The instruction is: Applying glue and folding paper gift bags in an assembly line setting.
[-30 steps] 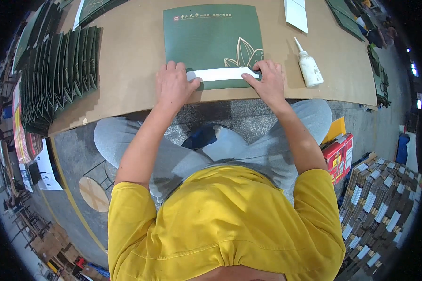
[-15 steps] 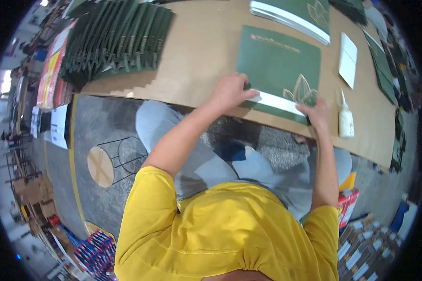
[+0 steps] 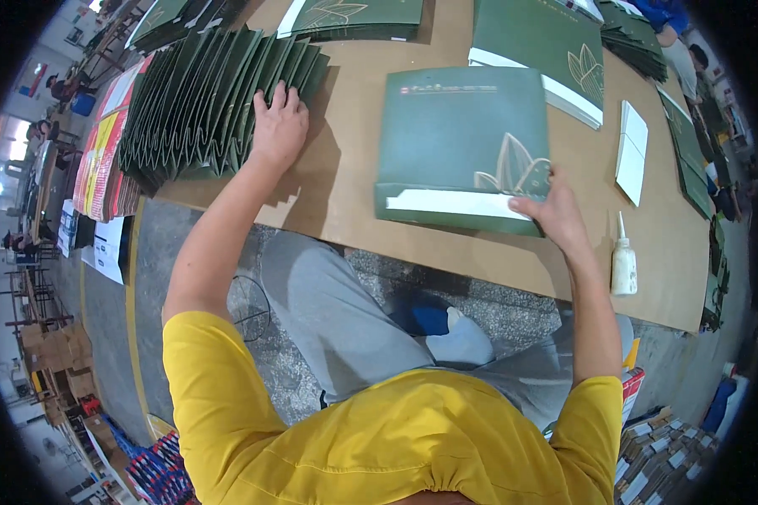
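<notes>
Head view: left hand, fingers spread, touches row of folded green bags; right hand pinches green paper bag over brown tabletop, white strip apparently fitted, bag outside row.

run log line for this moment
left hand: at row of green folders | right hand: holding white-stripped green folder, lower right corner | white bottle: right of right hand
</notes>
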Motion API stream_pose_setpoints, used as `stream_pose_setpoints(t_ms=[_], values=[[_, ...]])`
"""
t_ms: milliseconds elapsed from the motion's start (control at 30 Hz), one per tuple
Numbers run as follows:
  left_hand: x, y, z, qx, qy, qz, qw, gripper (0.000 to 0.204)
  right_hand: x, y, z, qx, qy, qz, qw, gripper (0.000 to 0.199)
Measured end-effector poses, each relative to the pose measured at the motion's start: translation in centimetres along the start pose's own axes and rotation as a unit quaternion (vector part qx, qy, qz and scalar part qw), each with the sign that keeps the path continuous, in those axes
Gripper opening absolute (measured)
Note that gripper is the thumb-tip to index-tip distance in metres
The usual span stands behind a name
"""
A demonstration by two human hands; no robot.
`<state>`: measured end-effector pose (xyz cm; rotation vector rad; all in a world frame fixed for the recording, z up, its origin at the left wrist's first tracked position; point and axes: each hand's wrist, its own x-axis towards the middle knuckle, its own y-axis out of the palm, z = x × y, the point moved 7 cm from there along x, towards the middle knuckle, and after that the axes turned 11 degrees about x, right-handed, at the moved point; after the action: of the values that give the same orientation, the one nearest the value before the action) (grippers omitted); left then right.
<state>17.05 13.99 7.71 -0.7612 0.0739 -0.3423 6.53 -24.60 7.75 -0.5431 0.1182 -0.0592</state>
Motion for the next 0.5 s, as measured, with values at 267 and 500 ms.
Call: stream_pose_setpoints(t_ms=[267, 500], values=[[0.4, -3.8, 2.4, -0.102, -0.017, -0.153, 0.983, 0.027, 9.1, 22.4, 3.8, 0.142, -0.069, 0.118, 0.980, 0.075], [0.1, -1.8, 0.5, -0.074, -0.031, -0.068, 0.995, 0.032, 9.8, 28.9, 12.0, 0.067, -0.022, 0.163, 0.984, 0.045]])
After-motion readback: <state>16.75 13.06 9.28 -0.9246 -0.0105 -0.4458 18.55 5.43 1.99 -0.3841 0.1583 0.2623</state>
